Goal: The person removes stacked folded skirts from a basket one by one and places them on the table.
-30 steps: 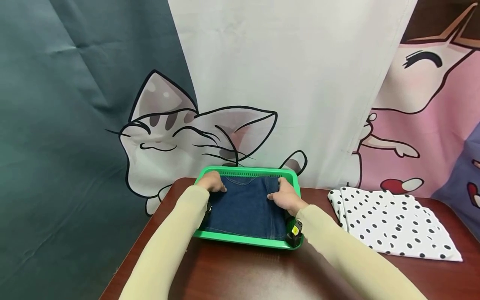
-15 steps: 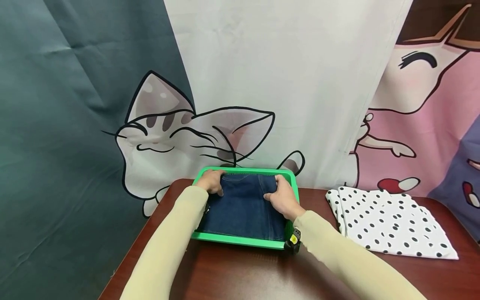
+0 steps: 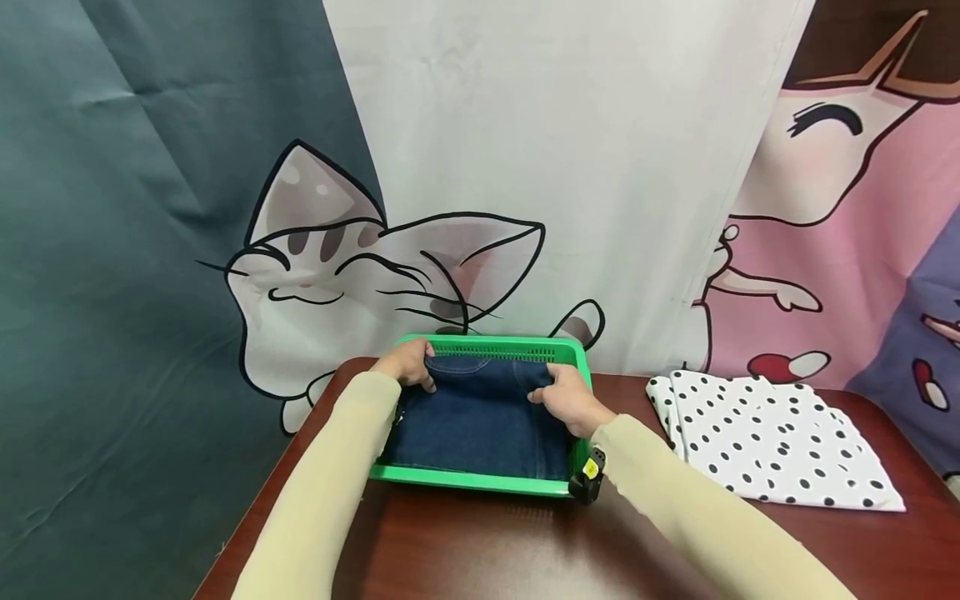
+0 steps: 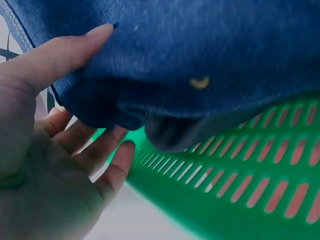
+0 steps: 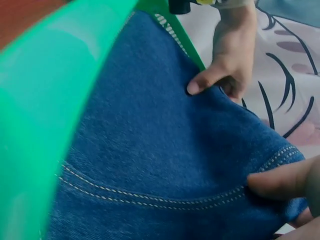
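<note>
A folded dark blue denim garment (image 3: 480,412) lies in a green plastic basket (image 3: 480,482) on the brown table. My left hand (image 3: 408,367) grips the garment's far left corner, thumb on top and fingers underneath (image 4: 112,160), and that edge is raised off the basket. My right hand (image 3: 566,392) pinches the far right corner, thumb (image 5: 280,182) on the denim. In the right wrist view the left hand (image 5: 227,65) shows across the denim (image 5: 165,150). The slotted green basket wall (image 4: 240,185) fills the left wrist view under the denim (image 4: 200,55).
A folded white cloth with black dots (image 3: 772,437) lies on the table to the right of the basket. A cartoon-printed curtain (image 3: 480,167) hangs right behind the table. Bare brown tabletop (image 3: 487,550) lies in front of the basket.
Both hands have curled round the garment's far corners and raised its far edge, which now stands bunched above the basket rim. The view has shifted slightly left.
</note>
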`<state>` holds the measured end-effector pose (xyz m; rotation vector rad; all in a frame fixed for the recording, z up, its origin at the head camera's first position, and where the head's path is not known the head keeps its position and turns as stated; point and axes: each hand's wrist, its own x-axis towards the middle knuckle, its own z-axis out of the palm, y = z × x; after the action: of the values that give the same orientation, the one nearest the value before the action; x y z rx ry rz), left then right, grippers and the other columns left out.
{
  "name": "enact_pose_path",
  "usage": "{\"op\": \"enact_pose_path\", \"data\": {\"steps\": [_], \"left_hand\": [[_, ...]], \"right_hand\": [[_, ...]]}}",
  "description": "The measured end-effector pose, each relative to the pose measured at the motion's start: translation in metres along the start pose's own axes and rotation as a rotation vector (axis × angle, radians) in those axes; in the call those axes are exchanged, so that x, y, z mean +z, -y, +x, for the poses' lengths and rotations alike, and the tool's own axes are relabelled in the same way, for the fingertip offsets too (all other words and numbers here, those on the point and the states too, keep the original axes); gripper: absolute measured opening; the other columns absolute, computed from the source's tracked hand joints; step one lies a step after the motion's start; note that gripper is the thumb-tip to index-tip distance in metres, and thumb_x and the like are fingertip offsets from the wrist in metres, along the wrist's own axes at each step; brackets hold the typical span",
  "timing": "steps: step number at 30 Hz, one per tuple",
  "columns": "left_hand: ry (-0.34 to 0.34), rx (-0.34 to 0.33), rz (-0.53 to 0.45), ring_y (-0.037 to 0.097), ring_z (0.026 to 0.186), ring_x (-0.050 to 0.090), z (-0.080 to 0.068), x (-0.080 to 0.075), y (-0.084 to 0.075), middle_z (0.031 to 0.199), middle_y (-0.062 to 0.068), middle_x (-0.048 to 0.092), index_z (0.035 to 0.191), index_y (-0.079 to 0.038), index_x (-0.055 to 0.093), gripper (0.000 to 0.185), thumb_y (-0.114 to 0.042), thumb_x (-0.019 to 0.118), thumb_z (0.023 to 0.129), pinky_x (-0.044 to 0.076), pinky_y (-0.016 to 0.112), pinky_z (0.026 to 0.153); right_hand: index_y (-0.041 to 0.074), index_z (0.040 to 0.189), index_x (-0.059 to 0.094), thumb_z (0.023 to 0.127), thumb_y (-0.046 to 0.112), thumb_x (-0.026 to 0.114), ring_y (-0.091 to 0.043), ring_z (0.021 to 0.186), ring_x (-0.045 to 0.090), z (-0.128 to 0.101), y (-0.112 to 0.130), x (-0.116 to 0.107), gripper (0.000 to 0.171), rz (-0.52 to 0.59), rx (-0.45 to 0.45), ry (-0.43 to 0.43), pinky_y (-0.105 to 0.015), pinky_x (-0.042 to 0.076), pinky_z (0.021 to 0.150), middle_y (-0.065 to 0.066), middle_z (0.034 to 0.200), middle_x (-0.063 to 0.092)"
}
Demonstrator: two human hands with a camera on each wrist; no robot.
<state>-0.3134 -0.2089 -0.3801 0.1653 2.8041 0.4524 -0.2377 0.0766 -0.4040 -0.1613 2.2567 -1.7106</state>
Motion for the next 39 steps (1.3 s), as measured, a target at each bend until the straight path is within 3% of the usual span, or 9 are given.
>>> {"op": "enact_pose_path", "data": {"steps": [8,11,15,21,24,26,29,32,39], "left_hand": [[-0.003,0.030,-0.034,0.033,0.119,0.056,-0.005,-0.006,0.007,0.132,0.021,0.058,0.138,0.003,0.051,0.075,-0.017,0.089,0.076,0.047,0.045,0.101],[0.005,0.007,-0.139,0.027,0.096,0.058,-0.009,-0.009,0.010,0.103,0.014,0.061,0.111,0.005,0.062,0.052,-0.015,0.090,0.073,0.051,0.037,0.086],[0.032,-0.067,-0.304,0.021,0.070,0.038,-0.017,-0.010,0.015,0.078,0.004,0.034,0.080,-0.007,0.043,0.048,-0.016,0.090,0.073,0.037,0.033,0.064],[0.072,-0.086,-0.417,0.015,0.058,0.034,-0.028,-0.012,0.024,0.076,0.004,0.050,0.135,0.005,0.049,0.074,-0.022,0.087,0.077,0.033,0.029,0.055],[0.128,-0.102,-0.480,0.012,0.050,0.025,-0.032,-0.011,0.029,0.063,-0.003,0.039,0.121,0.002,0.057,0.059,-0.021,0.088,0.076,0.030,0.028,0.050],[0.175,-0.085,-0.539,0.011,0.056,0.040,-0.036,-0.009,0.032,0.073,-0.001,0.051,0.113,0.003,0.058,0.052,-0.017,0.088,0.075,0.043,0.026,0.058],[0.256,-0.045,-0.632,0.021,0.094,0.062,-0.041,-0.008,0.036,0.118,0.013,0.062,0.135,0.007,0.049,0.072,-0.006,0.086,0.076,0.052,0.037,0.092],[0.338,-0.007,-0.718,0.036,0.123,0.056,-0.046,-0.006,0.038,0.140,0.023,0.053,0.145,0.006,0.040,0.079,0.007,0.081,0.077,0.044,0.049,0.107],[0.340,0.043,-0.763,0.046,0.137,0.041,-0.051,-0.003,0.037,0.152,0.027,0.036,0.157,0.001,0.018,0.084,0.009,0.068,0.090,0.039,0.062,0.107]], "right_hand": [[-0.003,0.130,0.058,0.091,-0.005,0.067,-0.040,0.123,0.055,0.007,-0.008,-0.005,0.040,-0.005,0.054,-0.014,-0.054,0.045,0.103,-0.022,0.131,0.060],[-0.002,0.128,0.058,0.093,-0.004,0.065,-0.040,0.124,0.054,0.007,-0.008,-0.005,0.036,-0.017,0.051,-0.022,-0.056,0.044,0.105,-0.022,0.130,0.060],[0.002,0.130,0.055,0.095,-0.002,0.063,-0.040,0.125,0.053,0.006,-0.008,-0.004,0.036,-0.013,0.051,-0.033,-0.057,0.041,0.106,-0.021,0.131,0.058],[0.003,0.134,0.052,0.097,-0.001,0.062,-0.038,0.119,0.057,0.003,-0.007,-0.004,0.039,-0.003,0.040,-0.021,-0.055,0.045,0.103,-0.021,0.129,0.059],[0.002,0.131,0.053,0.098,0.001,0.061,-0.035,0.115,0.059,0.002,-0.007,-0.004,0.034,0.017,0.036,-0.005,-0.052,0.046,0.102,-0.019,0.125,0.060],[0.000,0.128,0.054,0.099,0.001,0.060,-0.032,0.111,0.061,0.001,-0.007,-0.004,0.030,0.042,0.038,0.011,-0.049,0.048,0.099,-0.018,0.120,0.062],[-0.002,0.126,0.055,0.100,0.003,0.058,-0.025,0.101,0.063,0.000,-0.008,-0.006,0.026,0.105,0.053,0.049,-0.041,0.051,0.092,-0.016,0.114,0.065],[-0.003,0.126,0.055,0.101,0.004,0.056,-0.018,0.089,0.064,-0.001,-0.008,-0.007,0.026,0.192,0.082,0.083,-0.032,0.052,0.082,-0.013,0.110,0.066],[0.001,0.137,0.042,0.106,0.006,0.048,-0.021,0.100,0.062,0.000,-0.011,-0.011,0.033,0.332,0.130,0.162,-0.034,0.051,0.088,-0.012,0.121,0.060]]}}
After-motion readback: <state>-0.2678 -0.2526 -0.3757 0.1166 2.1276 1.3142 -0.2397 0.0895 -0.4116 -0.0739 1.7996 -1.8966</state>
